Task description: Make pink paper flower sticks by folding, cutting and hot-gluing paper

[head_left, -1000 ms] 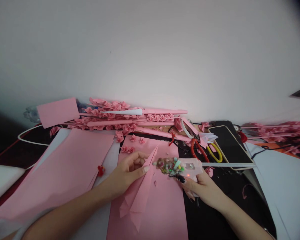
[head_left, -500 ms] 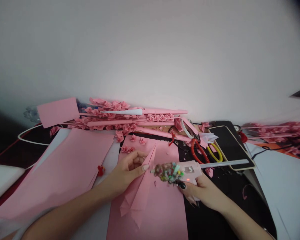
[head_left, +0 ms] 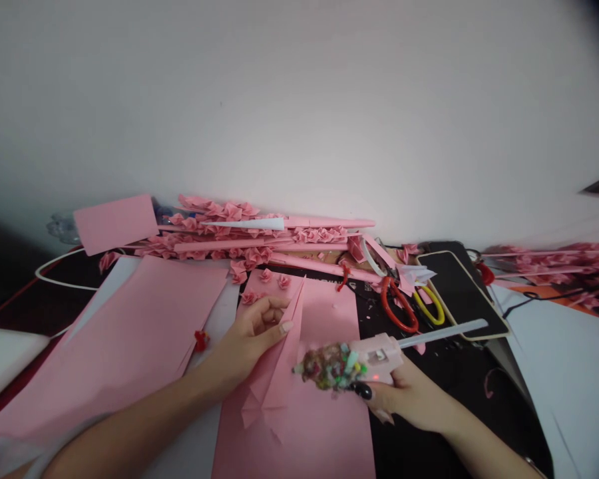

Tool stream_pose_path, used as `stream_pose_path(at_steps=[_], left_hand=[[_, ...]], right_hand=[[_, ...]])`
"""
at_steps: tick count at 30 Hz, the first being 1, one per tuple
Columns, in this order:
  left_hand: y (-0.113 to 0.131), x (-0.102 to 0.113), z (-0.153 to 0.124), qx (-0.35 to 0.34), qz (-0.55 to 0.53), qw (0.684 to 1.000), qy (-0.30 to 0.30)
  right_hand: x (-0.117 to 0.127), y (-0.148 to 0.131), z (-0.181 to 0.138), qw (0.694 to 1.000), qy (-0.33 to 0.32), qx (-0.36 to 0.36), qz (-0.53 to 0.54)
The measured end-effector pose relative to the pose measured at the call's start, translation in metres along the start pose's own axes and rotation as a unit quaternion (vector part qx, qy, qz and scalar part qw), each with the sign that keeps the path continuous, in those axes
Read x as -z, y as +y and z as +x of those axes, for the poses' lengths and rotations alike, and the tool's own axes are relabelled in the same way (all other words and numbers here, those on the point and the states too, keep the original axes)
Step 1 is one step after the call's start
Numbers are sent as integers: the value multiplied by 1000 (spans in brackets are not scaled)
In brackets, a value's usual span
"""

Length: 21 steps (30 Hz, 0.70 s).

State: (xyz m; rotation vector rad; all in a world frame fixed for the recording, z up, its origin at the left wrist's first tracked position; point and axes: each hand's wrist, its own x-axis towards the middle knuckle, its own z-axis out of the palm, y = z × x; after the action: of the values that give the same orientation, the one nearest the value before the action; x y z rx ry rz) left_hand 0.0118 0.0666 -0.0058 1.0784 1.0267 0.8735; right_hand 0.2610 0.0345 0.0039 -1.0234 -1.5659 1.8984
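My left hand (head_left: 252, 339) pinches a folded pink paper piece (head_left: 274, 372), holding its pointed tip upright over a flat pink sheet (head_left: 324, 426). My right hand (head_left: 404, 399) grips a pink hot glue gun (head_left: 364, 359) whose front is crusted with coloured bits. Its nozzle points left at the lower part of the folded paper. A translucent glue stick (head_left: 444, 332) juts from the gun's back toward the right.
Many small pink paper roses and rolled pink stems (head_left: 249, 236) lie along the white wall. Red scissors (head_left: 399, 306) and yellow scissors (head_left: 429, 306) rest beside a dark phone (head_left: 459, 293). A large pink sheet (head_left: 130, 332) lies at left, white cable (head_left: 54, 279) behind it.
The right hand has brought the glue gun down and to the left, its nozzle now lower along the folded paper. The left hand has tipped the paper's point more upright.
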Motion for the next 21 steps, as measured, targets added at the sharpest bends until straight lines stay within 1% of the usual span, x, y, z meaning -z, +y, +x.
stream_pose_path(at_steps=[2,4,6,10,12,14,17,21], left_hand=[[1,-1,0,1,-3,1000,6],[2,-2,0,6,-3,1000,14],[4,-2,1,12,-5,1000,22],[4,-3,1,15,-16,999,25],[4,-3,1,17,-27,999,26],[3,-3,1,21,-37,999,31],[4,-4,1,17,-33,999,37],[6,-4,0,10,-18,999,46]], right_hand=[[-1,1,1,999,39,11,-21],[-2,0,2,998,50,15,-36],[-3,-3,2,998,36,22,-51],[-5,-8,1,997,-16,46,-62],[-5,-6,0,999,-12,35,-36],[-6,-2,0,1000,14,21,-13],[-6,-1,0,999,34,25,-11],[-8,-8,0,999,-7,44,-28]])
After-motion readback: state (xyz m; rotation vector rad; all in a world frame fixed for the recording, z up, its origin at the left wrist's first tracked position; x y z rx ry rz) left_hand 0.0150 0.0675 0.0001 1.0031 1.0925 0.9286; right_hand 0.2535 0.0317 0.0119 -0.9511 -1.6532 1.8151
